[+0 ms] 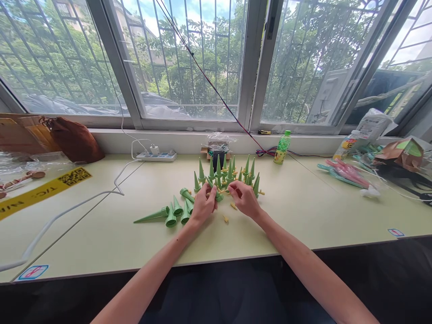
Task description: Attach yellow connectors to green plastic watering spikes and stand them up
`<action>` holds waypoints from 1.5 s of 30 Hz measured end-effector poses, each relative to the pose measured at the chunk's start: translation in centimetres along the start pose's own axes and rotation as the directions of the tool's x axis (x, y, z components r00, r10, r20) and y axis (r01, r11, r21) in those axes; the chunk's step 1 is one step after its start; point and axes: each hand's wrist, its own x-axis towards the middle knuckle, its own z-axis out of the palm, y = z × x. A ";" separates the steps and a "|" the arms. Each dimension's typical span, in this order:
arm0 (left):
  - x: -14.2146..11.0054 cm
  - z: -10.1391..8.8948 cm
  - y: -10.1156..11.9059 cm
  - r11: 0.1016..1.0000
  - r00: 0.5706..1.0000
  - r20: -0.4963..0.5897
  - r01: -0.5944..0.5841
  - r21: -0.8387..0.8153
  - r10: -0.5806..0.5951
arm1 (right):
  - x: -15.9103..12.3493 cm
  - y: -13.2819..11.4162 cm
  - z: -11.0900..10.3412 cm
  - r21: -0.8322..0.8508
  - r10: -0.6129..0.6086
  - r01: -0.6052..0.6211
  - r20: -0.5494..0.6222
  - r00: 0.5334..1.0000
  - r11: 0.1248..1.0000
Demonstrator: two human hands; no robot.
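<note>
- Closest to the lens, bare forearms [310,265] are spanning the front edge of the desk [324,202], dark clothes [209,292] showing between them.
- A couple of yellow bits [226,219] are lying loose between the arms.
- Left hand [205,201] is curling around a green cone [219,197], thumb and fingers pressing on it.
- Right hand [243,198] is hovering just beside it, fingertips bunching together; looks like they're pinching another yellow bit, but it's too small to swear to.
- More cones [218,170] are standing point-up right behind the hands, yellow bits sticking out of several. Others are sitting in a loose heap [171,219] off to the left.
- Handling-wise, I'm guessing stiff plastic: light, kinda slick, pretty tough except maybe that skinny tip. I'd be grabbing the wide collar, not the taper. The bits are looking fiddly, so fingertips only.
- Desk's looking flat, smooth and pale, so cones could be rolling if bumped. A white cord [121,182] is trailing across the left side.
- At the back, a power strip [157,156] and a green bottle [282,147] are sitting under big barred windows [199,67], daylight pouring in past trees.
</note>
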 end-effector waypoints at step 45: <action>-0.3 -0.1 0.2 0.935 0.976 -0.017 -0.201 0.293 0.216 | -0.1 0.4 0.4 -0.032 0.003 0.001 0.147 0.989 0.999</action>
